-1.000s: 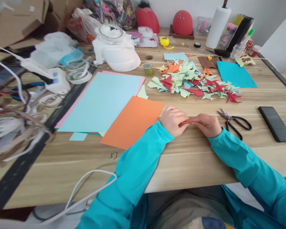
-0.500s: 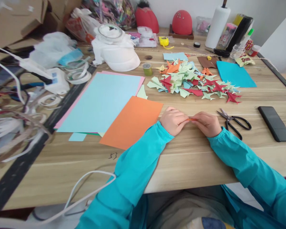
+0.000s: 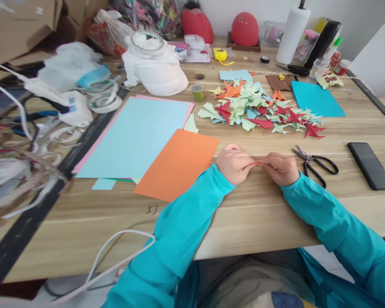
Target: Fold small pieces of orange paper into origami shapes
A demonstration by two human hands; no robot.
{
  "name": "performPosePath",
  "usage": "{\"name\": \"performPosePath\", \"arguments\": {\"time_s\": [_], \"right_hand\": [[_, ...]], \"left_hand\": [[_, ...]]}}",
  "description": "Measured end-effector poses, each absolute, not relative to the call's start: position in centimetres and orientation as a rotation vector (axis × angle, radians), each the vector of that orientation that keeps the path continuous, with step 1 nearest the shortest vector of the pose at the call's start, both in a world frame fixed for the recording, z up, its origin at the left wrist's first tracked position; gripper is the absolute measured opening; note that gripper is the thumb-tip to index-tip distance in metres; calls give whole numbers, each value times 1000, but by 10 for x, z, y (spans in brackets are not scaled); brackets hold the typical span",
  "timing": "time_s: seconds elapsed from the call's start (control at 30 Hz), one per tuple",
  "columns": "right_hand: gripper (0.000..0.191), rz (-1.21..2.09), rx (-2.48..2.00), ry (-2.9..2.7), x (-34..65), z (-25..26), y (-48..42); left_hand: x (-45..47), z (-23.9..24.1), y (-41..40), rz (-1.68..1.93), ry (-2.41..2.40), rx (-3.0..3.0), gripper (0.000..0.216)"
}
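Observation:
Between my fingertips is a small piece of folded orange paper (image 3: pixel 257 162), mostly hidden by the fingers. My left hand (image 3: pixel 235 164) pinches its left end, and my right hand (image 3: pixel 279 167) pinches the right end. The two hands almost touch, low over the wooden table. Left of them lies a stack of orange sheets (image 3: pixel 177 164), partly under my left sleeve. Beyond the hands is a heap of folded paper shapes (image 3: pixel 252 102) in pale green, red, orange and light blue. Black-handled scissors (image 3: pixel 314 161) rest just right of my right hand.
A black phone (image 3: pixel 371 166) lies at the right. Large light-blue sheets (image 3: pixel 131 137) cover pink ones at the left. Behind stand a green tape roll (image 3: pixel 198 92), a white cap (image 3: pixel 160 72) and a blue square sheet (image 3: pixel 317 99). Cables (image 3: pixel 28 171) crowd the left edge.
Both hands have shifted very slightly and their fingertips sit a little closer together. Less of the orange paper shows between them.

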State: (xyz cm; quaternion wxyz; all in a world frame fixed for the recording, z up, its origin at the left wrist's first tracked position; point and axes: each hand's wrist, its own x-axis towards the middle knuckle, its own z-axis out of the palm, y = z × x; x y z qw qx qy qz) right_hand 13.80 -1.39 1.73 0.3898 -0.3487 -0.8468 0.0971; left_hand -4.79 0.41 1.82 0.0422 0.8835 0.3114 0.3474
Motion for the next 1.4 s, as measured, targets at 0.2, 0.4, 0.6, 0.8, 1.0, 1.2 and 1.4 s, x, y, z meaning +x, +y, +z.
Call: {"name": "performPosePath", "arguments": {"time_s": [0.2,0.4,0.6,0.8,1.0,1.2,1.4], "right_hand": [[13,279,-950,-2089,138,20,-13],[12,348,-967,-2086,140,17,-10],[20,350,-916,-2175,138,13,-11],[17,376,-827,-2248,137,15,-12],[18,370,-823,-2255,136,20,-13],[16,478,-886,-2178,137,17,-12],[15,444,-934,-2123,138,19,-12]], "left_hand": [[-52,19,9,1017,996,2649,26],[-58,15,13,986,972,2620,23],[-53,10,10,996,956,2641,18],[-52,12,9,998,907,2679,16],[-52,15,8,959,857,2692,17],[-53,14,10,1052,982,2512,22],[-52,14,10,1166,953,2377,21]]}}
